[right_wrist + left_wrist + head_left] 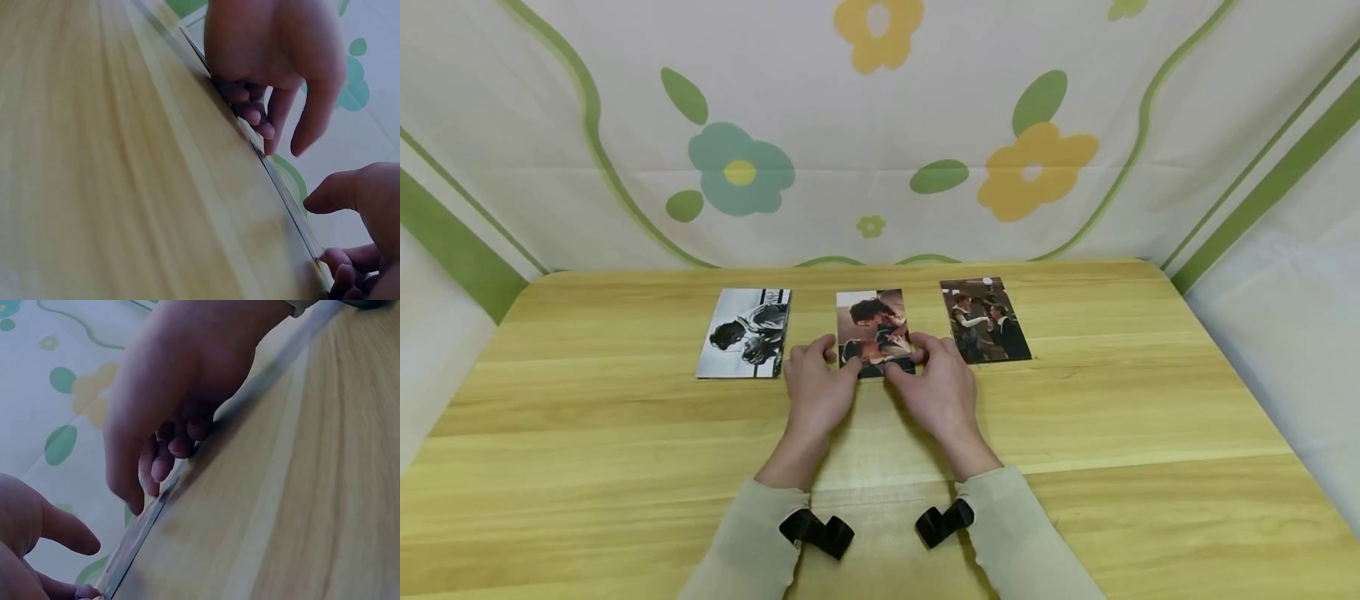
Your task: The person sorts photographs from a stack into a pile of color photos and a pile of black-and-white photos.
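In the head view, three photo cards lie in a row on the table. The middle photo card (871,310) shows people in warm brown tones and sits between both hands. My left hand (818,387) is at its left side, fingertips near the edge and thumb over the lower left corner. My right hand (942,392) mirrors this at the right side, its thumb over the lower right part. Both wrist views show the thumbs raised off the card's thin edge (139,540), with the other fingers low beside it.
A black-and-white photo card (745,333) lies to the left, with edges of cards showing under it. To the right is a dark photo card (987,321), slightly turned. Behind the wooden table (625,467) hangs a white flowered cloth (880,125).
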Motion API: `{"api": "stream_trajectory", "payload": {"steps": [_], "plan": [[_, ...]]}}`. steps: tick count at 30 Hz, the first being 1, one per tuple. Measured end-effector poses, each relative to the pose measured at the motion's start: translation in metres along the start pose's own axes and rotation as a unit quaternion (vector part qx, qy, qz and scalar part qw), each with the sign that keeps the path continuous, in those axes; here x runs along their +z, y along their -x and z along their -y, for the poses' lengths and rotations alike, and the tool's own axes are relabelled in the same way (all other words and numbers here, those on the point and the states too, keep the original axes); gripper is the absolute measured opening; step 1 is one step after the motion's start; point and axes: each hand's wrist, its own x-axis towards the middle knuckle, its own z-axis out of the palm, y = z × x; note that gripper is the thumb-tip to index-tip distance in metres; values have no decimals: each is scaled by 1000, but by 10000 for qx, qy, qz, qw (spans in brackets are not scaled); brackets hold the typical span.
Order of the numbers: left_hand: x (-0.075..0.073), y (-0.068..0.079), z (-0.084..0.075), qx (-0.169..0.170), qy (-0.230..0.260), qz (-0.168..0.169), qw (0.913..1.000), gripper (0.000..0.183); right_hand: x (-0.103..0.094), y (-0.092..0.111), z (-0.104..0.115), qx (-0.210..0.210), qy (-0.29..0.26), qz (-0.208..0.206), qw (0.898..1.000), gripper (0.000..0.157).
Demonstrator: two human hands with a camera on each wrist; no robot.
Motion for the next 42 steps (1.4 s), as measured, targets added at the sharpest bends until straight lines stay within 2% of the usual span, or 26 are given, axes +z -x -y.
{"api": "stream_trajectory", "payload": {"steps": [5,9,15,19,26,30,34,42], "plan": [[4,0,-1,-54,12,-217,9997,56,1,0,2,-51,38,29,10000,65],[5,0,-1,-108,270,-391,9988,55,2,1,3,22,19,13,10000,64],[8,0,2,55,613,-606,9963,47,4,1,2,-9,26,-65,10000,57],[9,1,4,113,566,-619,9964,47,5,1,2,36,22,-85,10000,60],[9,2,6,142,56,-510,9986,70,6,0,1,183,-37,-233,9996,83],[10,3,6,232,-176,-459,9985,66,5,-1,1,147,27,-266,9995,81],[11,2,5,265,-300,-387,9985,62,4,-1,3,132,183,-111,9997,77],[10,0,3,60,393,-416,9983,48,3,-1,4,149,172,-31,9997,72]]}}
